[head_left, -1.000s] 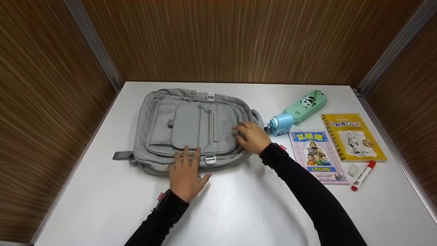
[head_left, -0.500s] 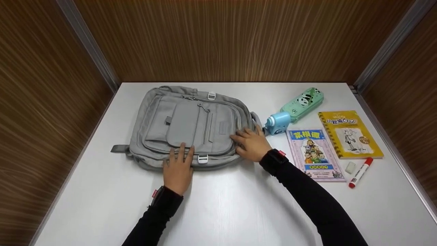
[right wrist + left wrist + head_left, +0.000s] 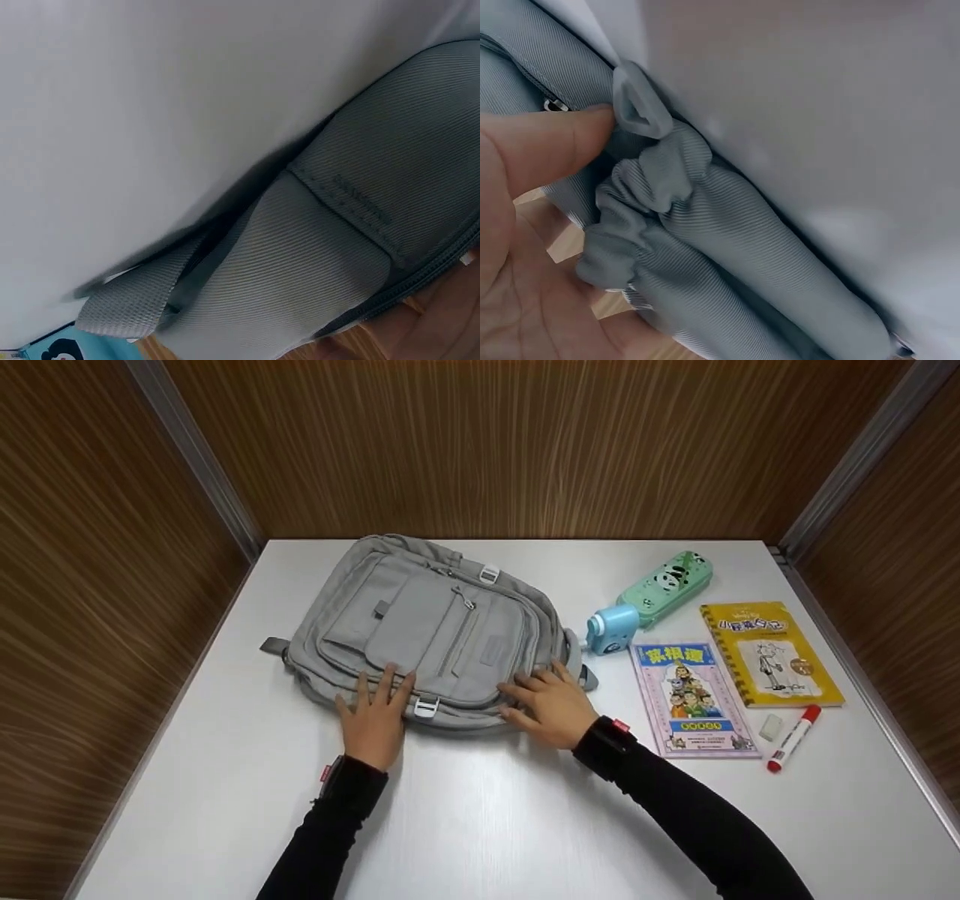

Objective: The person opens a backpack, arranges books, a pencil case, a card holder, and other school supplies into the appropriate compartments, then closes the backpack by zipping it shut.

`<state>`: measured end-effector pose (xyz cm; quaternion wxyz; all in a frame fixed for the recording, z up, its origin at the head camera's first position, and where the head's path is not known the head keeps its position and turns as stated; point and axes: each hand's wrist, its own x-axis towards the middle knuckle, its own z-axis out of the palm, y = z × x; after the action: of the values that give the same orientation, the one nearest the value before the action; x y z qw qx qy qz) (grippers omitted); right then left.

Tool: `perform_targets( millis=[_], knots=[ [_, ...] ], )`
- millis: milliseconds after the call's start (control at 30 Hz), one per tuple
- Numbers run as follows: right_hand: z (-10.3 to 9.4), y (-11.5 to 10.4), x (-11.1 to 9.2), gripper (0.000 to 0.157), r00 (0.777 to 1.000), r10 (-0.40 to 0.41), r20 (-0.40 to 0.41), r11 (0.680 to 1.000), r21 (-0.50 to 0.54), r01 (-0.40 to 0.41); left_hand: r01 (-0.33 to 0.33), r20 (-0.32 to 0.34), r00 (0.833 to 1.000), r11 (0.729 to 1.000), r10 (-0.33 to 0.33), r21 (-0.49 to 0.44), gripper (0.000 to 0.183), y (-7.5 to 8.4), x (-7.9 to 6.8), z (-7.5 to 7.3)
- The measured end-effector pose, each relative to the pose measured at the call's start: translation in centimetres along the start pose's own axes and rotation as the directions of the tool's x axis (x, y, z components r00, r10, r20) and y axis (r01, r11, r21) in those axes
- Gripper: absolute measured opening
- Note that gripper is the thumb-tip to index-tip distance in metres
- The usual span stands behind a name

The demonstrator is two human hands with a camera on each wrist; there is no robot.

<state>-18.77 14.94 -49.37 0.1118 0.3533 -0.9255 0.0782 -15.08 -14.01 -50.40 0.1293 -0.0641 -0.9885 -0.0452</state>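
A grey backpack (image 3: 420, 622) lies flat and slantwise on the white table, front pocket up. My left hand (image 3: 373, 727) rests straight fingers on its near side, left of a white buckle (image 3: 427, 707). In the left wrist view, the thumb (image 3: 562, 142) touches the side beside a fabric loop (image 3: 641, 105) and gathered side pocket (image 3: 705, 225). My right hand (image 3: 551, 709) lies with spread, slightly bent fingers on the near right corner. The right wrist view shows fingers (image 3: 442, 322) by a zipper and a strap (image 3: 135, 300) hanging off the bag.
Right of the bag stand or lie a light blue bottle (image 3: 613, 630), a green panda pencil case (image 3: 666, 587), a pink book (image 3: 695, 701), a yellow book (image 3: 772, 652), an eraser (image 3: 771, 727) and a red-capped marker (image 3: 793, 739). Wood-grain panels (image 3: 510, 450) enclose the table.
The backpack has turned clockwise, its left end going back and its right end coming nearer. My left hand has shifted left; my right hand has come nearer along the bag's edge.
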Motion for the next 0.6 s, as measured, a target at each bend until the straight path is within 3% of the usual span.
perform_targets(
  millis=[400, 600],
  knots=[
    [-0.2, -3.7, -1.8, 0.052, 0.998, -0.063, -0.010, 0.996, -0.063, 0.062, -0.042, -0.099, 0.994, 0.999, 0.040, -0.014, 0.068, -1.5, 1.0, 0.0],
    [-1.8, -2.5, -0.3, 0.054, 0.998, -0.046, 0.041, 0.999, 0.016, 0.046, -0.022, -0.114, 0.993, 0.999, 0.016, -0.048, 0.058, 0.2, 0.8, -1.6]
  ],
)
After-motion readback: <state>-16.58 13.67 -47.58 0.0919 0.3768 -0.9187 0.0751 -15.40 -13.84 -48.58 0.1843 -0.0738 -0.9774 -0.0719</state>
